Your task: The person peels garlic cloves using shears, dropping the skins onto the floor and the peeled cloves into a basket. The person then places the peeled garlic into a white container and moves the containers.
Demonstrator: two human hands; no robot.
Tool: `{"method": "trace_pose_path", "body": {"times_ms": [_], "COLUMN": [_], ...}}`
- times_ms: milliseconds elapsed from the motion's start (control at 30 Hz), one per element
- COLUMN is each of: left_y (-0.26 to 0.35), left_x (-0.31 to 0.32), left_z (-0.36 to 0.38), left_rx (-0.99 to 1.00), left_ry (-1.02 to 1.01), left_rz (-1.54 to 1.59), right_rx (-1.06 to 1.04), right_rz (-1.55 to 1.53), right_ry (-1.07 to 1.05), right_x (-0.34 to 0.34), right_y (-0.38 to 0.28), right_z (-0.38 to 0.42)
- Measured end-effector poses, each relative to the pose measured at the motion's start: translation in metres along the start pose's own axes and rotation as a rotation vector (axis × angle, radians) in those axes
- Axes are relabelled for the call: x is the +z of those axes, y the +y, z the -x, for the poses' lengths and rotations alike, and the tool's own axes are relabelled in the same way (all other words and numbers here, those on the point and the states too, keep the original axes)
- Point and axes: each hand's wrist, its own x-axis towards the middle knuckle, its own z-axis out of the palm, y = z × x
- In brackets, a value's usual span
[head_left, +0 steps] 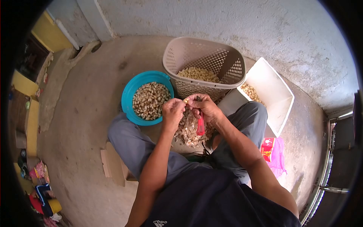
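Left hand [173, 112] and right hand [208, 107] pinch a garlic clove [186, 101] between their fingers [192, 98]; basin [128, 85] holds unpeeled cloves [151, 100], basket [206, 45] peeled cloves [198, 74].

Glossy teal plastic basin [126, 99] (rough matt wall [211, 22] behind).

Setting: apparently a plain work area at a home, exact type uncertain; bare, stained concrete floor [87, 125] running up to a scuffed, painted wall [143, 19]; metal-framed gate or window [329, 162] standing at right, letting in light; yellow-painted ledge [32, 125] and piled household-looking cloth items [39, 172] lining the left side.
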Motion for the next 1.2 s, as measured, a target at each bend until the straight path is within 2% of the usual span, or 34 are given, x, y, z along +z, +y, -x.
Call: {"method": "trace_pose_path", "body": {"times_ms": [100,200,333,433,567,633,667,767,900,1000,1133,1200], "left_y": [0.003,-0.001,-0.004,0.001,-0.003,-0.010,-0.012,-0.009,-0.003,-0.004,0.001,0.004], "left_x": [-0.001,0.000,-0.001,0.000,-0.006,0.000,0.000,0.001,0.008,0.003,-0.002,-0.009], "left_z": [0.000,0.000,-0.001,0.000,0.001,0.006,0.007,0.006,0.005,0.000,-0.001,-0.003], "left_rx": [-0.070,-0.141,-0.142,-0.107,-0.057,-0.023,-0.033,-0.042,-0.016,-0.019,-0.032,-0.074], "left_ry": [-0.051,0.008,0.065,0.075,0.038,0.052,0.052,0.049,0.132,0.185,0.244,0.196], "left_rz": [0.107,0.171,0.144,0.105,0.037,-0.016,-0.007,0.091,0.167,0.210,0.315,0.136], "right_rx": [0.045,-0.005,-0.057,-0.071,-0.027,-0.015,-0.079,-0.102,-0.094,-0.078,-0.128,-0.179], "right_rz": [-0.149,-0.216,-0.028,-0.017,0.016,-0.036,0.125,0.229,0.138,0.187,0.369,0.397], "right_ry": [-0.009,0.114,0.066,0.134,0.025,0.002,0.031,0.057,0.080,0.029,0.079,0.121], "right_x": [-0.001,0.010,-0.003,-0.011,-0.011,0.015,0.024,0.019,0.017,0.016,0.013,0.010], "right_y": [0.005,0.006,0.003,0.013,0.014,0.010,0.008,0.008,0.006,0.006,-0.003,-0.006], "right_z": [0.001,0.002,-0.003,-0.008,-0.007,0.005,0.010,0.007,0.007,0.006,0.008,0.007]}}
